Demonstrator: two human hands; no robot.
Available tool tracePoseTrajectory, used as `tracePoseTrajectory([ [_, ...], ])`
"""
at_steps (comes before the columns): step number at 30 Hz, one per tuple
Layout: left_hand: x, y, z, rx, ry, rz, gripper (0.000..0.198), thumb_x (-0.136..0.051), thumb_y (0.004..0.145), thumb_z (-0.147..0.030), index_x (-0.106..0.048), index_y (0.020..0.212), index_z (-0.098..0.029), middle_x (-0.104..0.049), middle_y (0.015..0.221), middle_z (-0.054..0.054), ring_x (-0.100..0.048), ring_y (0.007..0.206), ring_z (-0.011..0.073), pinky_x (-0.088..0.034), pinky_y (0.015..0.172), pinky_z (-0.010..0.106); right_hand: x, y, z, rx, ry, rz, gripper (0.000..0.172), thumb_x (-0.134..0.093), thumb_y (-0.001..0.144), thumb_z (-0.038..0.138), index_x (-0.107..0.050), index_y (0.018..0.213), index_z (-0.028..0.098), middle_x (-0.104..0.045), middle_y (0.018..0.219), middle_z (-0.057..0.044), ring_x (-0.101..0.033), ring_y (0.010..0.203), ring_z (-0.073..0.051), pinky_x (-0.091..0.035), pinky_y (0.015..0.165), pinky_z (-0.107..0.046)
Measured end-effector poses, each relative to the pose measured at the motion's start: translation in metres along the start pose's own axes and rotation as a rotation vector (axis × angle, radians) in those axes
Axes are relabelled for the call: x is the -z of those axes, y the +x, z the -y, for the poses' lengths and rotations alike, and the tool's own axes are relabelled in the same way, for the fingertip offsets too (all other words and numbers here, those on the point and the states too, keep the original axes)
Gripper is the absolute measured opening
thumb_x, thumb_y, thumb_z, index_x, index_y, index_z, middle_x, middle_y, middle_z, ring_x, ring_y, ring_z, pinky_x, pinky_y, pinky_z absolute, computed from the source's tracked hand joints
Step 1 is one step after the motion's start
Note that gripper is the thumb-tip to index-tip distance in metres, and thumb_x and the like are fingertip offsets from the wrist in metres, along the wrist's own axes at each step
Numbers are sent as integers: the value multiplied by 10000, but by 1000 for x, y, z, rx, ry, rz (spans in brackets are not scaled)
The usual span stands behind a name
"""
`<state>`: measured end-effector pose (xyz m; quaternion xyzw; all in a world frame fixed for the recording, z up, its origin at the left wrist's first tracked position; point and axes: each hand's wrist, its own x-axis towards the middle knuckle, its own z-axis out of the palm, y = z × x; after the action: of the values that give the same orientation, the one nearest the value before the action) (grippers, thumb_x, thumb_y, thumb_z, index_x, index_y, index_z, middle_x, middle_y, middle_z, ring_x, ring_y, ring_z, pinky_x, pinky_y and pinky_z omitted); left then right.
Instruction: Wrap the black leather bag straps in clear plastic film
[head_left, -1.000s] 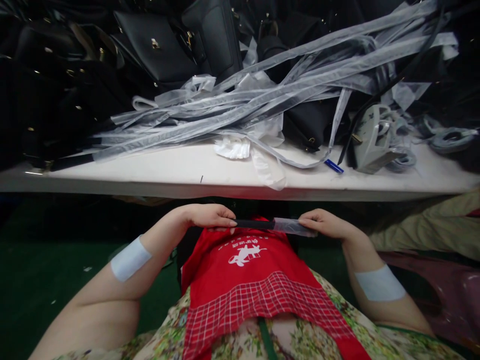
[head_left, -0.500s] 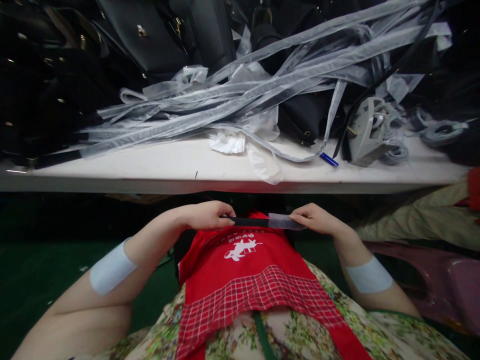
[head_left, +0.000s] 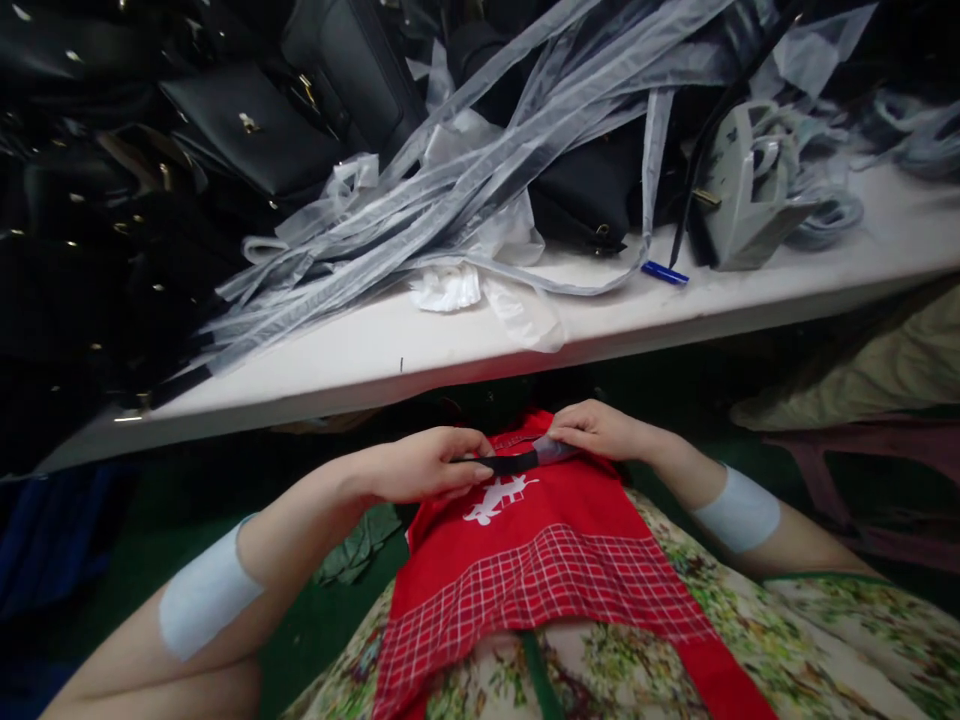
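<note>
A black bag strap (head_left: pixel 516 464) stretches between my two hands, low over the red apron on my lap. My left hand (head_left: pixel 439 462) is closed on its bare black end, thumb and fingers pinching it. On the other side my right hand (head_left: pixel 592 430) pinches the clear plastic sleeve (head_left: pixel 551 450) that covers the strap toward that end. The rest of the strap is hidden behind my hands and below the table edge. Beyond my hands, several more straps in clear plastic sleeves (head_left: pixel 420 215) lie in a loose bundle on the white table.
Black handbags (head_left: pixel 259 125) with gold fittings crowd the table's left and back. A grey tape dispenser (head_left: pixel 742 190) stands on the right, beside a blue pen-like piece (head_left: pixel 665 273). Crumpled white plastic (head_left: pixel 446 287) lies near the white table's front edge (head_left: pixel 360 385).
My hands have come closer together, so less of the strap and sleeve shows between them. The view has turned, and the table edge now slants up to the right.
</note>
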<state>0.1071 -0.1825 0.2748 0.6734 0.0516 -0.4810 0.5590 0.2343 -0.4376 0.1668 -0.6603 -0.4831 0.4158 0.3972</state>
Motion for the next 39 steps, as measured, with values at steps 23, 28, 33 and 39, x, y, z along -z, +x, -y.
tracePoseTrajectory([
  [23, 21, -118, -237, 289, 462, -356, 412, -682, 733, -597, -612, 777, -194, -501, 414, -50, -426, 336, 95, -358, 344, 191, 108, 43, 129, 399, 149, -517, 488, -537, 889, 559, -612, 694, 118, -476, 608, 13, -402, 571, -82, -293, 514, -205],
  [28, 26, -135, -240, 140, 417, -396, 421, -654, 756, -613, -592, 805, -199, -491, 418, -59, -382, 321, 78, -296, 317, 168, 116, 24, 129, 313, 418, -221, 588, -475, 880, 657, -656, 841, 98, -548, 541, 10, -426, 417, -68, -312, 398, -181],
  [33, 24, -120, -222, 195, 440, -335, 467, -636, 738, -649, -606, 805, -187, -438, 383, -71, -345, 298, 73, -300, 306, 168, 101, 15, 125, 316, 506, -171, 598, -528, 841, 678, -643, 779, 95, -520, 515, 27, -399, 381, -41, -290, 368, -152],
  [39, 20, -90, -201, 144, 426, -273, 426, -605, 761, -610, -580, 824, -189, -476, 398, -66, -353, 289, 81, -304, 303, 172, 86, 24, 130, 363, 376, -333, 616, -478, 863, 687, -620, 692, 113, -590, 567, -21, -528, 485, -72, -398, 475, -165],
])
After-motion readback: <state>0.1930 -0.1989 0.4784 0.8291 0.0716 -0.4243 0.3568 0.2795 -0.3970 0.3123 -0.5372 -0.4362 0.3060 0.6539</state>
